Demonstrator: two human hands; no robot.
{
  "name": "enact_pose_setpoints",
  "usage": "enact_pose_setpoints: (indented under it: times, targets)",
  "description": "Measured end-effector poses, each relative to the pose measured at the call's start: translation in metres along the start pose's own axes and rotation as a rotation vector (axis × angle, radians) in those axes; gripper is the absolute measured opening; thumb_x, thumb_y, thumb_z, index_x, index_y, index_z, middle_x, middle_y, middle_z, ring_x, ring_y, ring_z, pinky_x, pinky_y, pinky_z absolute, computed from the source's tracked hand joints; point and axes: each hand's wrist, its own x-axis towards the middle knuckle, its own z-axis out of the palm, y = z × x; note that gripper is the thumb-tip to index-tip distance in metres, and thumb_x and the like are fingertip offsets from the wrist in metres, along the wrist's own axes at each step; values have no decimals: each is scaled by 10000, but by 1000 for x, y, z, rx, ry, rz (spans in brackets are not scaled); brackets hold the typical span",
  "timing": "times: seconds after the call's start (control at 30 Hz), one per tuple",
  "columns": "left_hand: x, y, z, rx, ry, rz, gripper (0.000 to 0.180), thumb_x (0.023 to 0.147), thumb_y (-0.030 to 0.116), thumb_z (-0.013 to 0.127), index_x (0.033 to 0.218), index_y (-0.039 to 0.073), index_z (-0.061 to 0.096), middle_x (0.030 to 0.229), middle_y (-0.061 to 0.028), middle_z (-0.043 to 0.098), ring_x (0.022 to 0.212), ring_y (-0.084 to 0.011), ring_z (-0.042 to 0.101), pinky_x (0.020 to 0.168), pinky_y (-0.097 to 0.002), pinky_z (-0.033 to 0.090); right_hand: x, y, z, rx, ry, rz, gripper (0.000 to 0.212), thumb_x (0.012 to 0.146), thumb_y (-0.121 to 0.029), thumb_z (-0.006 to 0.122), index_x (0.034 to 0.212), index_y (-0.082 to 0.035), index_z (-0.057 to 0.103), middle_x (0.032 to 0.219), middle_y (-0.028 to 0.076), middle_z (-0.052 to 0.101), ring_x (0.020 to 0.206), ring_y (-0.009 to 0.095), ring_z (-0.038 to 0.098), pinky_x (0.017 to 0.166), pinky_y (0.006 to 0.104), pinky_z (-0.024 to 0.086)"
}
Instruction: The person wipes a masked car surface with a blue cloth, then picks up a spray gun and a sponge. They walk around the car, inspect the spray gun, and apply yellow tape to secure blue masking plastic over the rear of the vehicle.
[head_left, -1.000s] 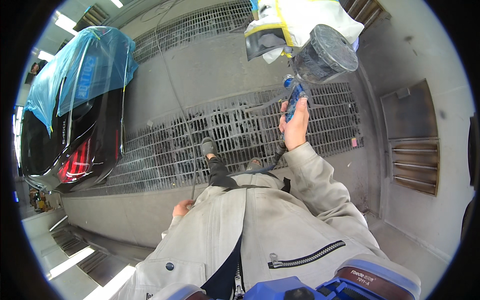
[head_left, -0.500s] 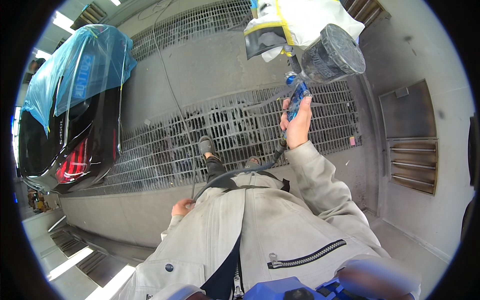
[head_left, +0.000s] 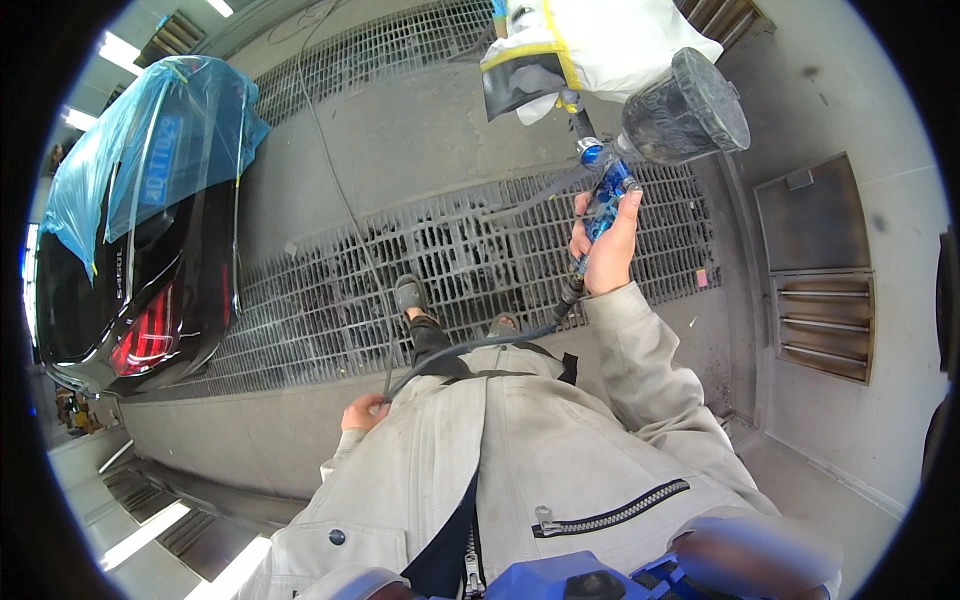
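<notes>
My right hand is wrapped round the grip of a spray gun with a blue body, out ahead of me to the right. A grey, paint-stained cup sits tilted on the gun, its lid end to the right. From the gun's lower end a dark air hose runs across my waist to the left. My left hand, low by my left side, is closed on that hose, with its fingers partly hidden. Beyond the gun is a part covered in white sheeting with yellow tape; a dark panel shows beside it.
A black car, partly draped in blue film, stands at the left. Floor grating lies under my feet. A thin line trails over the floor. A wall with a louvred vent rises on the right.
My right hand and the spray gun have shifted a little to the right, and the cup has tilted further. My left hand stays in place on the hose.
</notes>
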Motion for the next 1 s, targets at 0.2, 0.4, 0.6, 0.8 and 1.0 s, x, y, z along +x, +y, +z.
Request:
enact_pose_setpoints:
  times: [0.2,0.4,0.6,0.8,1.0]
  targets:
    - [-4,15,0,66,3,38,326,901,404,809,1155,198,818,1095,-41,819,1059,-303,769,917,-435,609,1,-14,0,103,82,70,718,1097,-757,302,1091,-92,574,906,33,641,472,127,429,443,303,350]
    - [-3,37,-2,101,-2,-45,324,921,423,800,1168,213,802,1093,-32,817,1047,-299,758,908,-428,604,-11,-21,3,-9,39,14,689,1124,-701,273,1086,-77,562,948,14,600,504,117,381,459,297,304]
    - [-6,40,4,43,-7,-46,324,921,430,798,1174,227,802,1121,-39,812,1078,-296,752,919,-435,603,-17,-22,6,-47,21,85,691,1121,-710,267,1087,-85,559,950,12,605,495,111,372,458,291,298]
    - [-3,36,2,47,-5,-74,334,903,448,799,1173,251,812,1150,-42,808,1107,-303,743,939,-442,600,-19,-22,14,-36,-33,106,725,1109,-736,284,1089,-71,573,955,10,621,488,111,383,457,295,305]
    - [1,37,-8,10,-14,-110,341,880,440,807,1170,260,820,1146,-50,808,1113,-311,741,952,-445,598,-23,-19,18,-16,4,131,713,1106,-739,299,1175,-84,573,997,19,634,500,115,396,457,298,324]
